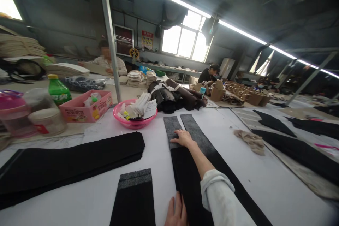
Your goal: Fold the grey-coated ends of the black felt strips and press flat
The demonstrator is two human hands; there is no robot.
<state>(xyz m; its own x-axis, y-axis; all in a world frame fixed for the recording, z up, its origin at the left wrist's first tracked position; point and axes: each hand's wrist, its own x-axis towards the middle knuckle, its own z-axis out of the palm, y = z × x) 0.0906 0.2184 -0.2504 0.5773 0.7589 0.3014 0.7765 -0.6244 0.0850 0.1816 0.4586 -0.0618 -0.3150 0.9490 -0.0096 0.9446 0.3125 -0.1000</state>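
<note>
My right hand (pixel 183 137) reaches forward and lies flat, fingers together, on the grey far end of a long black fabric strip (pixel 182 169) stretched along the white table (pixel 159 148). A second strip (pixel 201 137) lies right beside it. My left hand (pixel 177 213) rests open with fingers flat at the near end of the same strip, at the bottom edge of view. A shorter black piece with a grey band (pixel 134 197) lies just left of my left hand. A stack of long black strips (pixel 69 166) lies further left.
A pink bowl (pixel 134 122) of paper tags, a pink box (pixel 84 107), a green bottle (pixel 58 90) and plastic jars (pixel 47 120) stand at the back left. A beige rag (pixel 251 141) and more black pieces (pixel 296 148) lie right. Other people sit at far benches.
</note>
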